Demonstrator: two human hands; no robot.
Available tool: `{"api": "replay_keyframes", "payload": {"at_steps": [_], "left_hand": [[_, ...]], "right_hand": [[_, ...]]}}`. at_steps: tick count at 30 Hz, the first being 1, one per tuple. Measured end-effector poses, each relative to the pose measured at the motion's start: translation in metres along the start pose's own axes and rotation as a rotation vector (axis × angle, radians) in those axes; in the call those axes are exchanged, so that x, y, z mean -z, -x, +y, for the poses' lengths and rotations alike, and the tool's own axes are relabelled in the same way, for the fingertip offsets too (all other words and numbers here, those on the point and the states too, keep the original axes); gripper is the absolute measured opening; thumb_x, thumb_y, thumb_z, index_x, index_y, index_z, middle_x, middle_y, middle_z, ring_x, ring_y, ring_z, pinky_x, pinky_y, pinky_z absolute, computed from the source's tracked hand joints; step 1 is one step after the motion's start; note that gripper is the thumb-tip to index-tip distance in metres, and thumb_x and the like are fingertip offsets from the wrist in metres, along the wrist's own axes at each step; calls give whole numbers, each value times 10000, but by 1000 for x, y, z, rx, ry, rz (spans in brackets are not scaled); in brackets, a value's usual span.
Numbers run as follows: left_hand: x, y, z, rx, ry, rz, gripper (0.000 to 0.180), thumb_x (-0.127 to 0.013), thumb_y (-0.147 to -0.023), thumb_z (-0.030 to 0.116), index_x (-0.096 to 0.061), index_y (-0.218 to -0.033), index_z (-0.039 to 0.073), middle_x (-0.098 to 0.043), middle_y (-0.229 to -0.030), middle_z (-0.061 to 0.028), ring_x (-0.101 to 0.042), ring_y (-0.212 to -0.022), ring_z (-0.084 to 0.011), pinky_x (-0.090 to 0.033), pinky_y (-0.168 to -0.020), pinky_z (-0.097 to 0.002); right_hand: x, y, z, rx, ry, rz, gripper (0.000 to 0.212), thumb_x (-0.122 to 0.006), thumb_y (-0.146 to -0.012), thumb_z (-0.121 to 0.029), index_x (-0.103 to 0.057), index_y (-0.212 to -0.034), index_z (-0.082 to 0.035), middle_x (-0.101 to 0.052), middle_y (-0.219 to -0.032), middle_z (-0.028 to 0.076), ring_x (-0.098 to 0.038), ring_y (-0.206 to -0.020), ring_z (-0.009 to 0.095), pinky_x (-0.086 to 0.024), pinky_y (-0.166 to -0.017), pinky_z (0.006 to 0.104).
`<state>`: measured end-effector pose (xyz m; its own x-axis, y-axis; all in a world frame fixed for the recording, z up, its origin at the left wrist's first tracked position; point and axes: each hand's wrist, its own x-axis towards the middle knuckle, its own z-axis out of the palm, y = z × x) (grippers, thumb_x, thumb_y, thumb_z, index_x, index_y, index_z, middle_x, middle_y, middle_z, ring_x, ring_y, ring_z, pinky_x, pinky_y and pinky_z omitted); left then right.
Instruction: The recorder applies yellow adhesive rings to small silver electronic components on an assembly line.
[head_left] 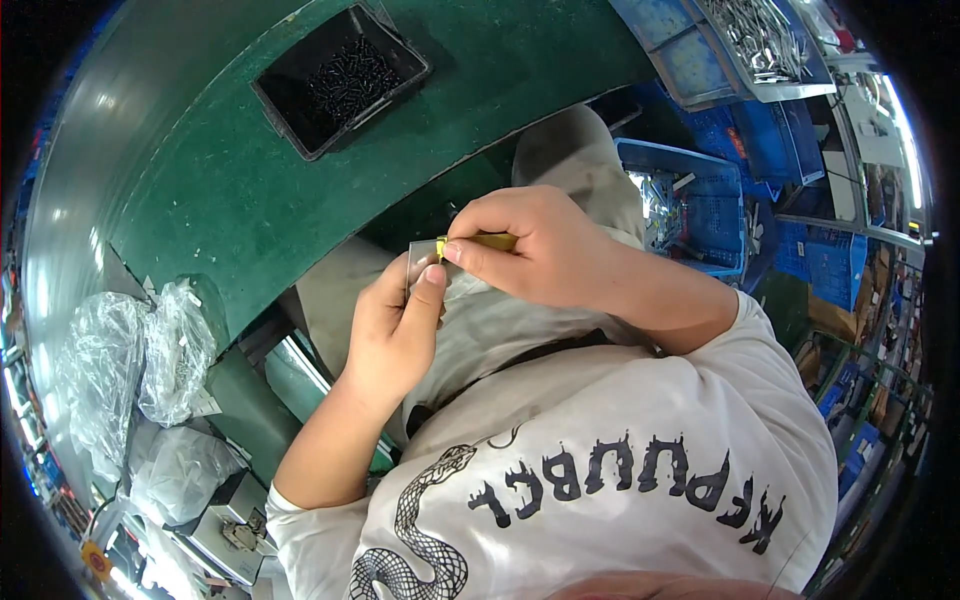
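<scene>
Both hands meet in front of my lap. My left hand (398,318) pinches a thin, flat, clear-looking rectangular piece (421,257) between thumb and fingers. My right hand (535,245) is closed around a slim yellow item (496,241) with a flat, long shape; its exact kind is hard to make out. A bright yellow end pokes out at the right thumb and touches the edge of the clear piece. The fingers hide much of both things.
A black bin (340,85) of small black parts stands on the green table (220,190). Clear plastic bags (110,370) lie at the left. On the right are a blue basket (700,200) with loose pieces and a blue tray of metal parts (755,45).
</scene>
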<state>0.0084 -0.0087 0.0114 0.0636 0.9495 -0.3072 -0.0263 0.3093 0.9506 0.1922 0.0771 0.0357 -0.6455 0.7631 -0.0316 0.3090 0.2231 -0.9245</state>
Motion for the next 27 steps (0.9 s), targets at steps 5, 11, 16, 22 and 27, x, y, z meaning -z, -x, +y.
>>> {"api": "replay_keyframes", "payload": {"at_steps": [5, 11, 16, 22, 27], "left_hand": [[0, 0, 0, -4, -15, 4, 228, -508, -1034, 223, -587, -940, 31, -494, -668, 40, -435, -615, -41, -372, -548, -229], [1, 1, 0, -20, -66, 8, 238, -518, -1032, 229, -580, -929, 24, -500, -657, 36, -429, -611, -49, -370, -549, -233], [-1, 0, 3, -88, -181, 37, 192, -534, -1020, 187, -590, -963, 13, -508, -650, -2, -428, -597, -80, -389, -550, -260], [1, -2, 0, -222, -391, 57, 127, -620, -948, 127, -580, -992, 15, -606, -685, -95, -537, -566, -133, -416, -530, -292], [-3, -1, 14, 49, -441, 45, 308, -696, -854, 61, -497, -1085, 11, -639, -743, -125, -587, -564, -130, -430, -491, -281]], "right_hand": [[0, 0, 0, 10, 2, 8, 105, -667, -905, -119, -671, -901, -13, -620, -726, 57, -548, -621, 134, -427, -565, 283], [0, 0, -1, 22, 13, 23, 103, -664, -906, -119, -668, -900, -16, -618, -722, 58, -547, -611, 135, -425, -560, 285], [-1, 0, -2, -20, 4, 17, 104, -668, -903, -124, -667, -893, -21, -614, -705, 57, -553, -604, 135, -424, -552, 284], [-11, 0, 5, 8, 35, 94, 111, -685, -889, -138, -667, -887, -29, -639, -724, 69, -595, -622, 141, -448, -558, 283], [-11, -3, 8, 56, 88, 124, 154, -716, -864, -173, -676, -908, -31, -672, -770, 83, -634, -657, 145, -469, -569, 282]]}}
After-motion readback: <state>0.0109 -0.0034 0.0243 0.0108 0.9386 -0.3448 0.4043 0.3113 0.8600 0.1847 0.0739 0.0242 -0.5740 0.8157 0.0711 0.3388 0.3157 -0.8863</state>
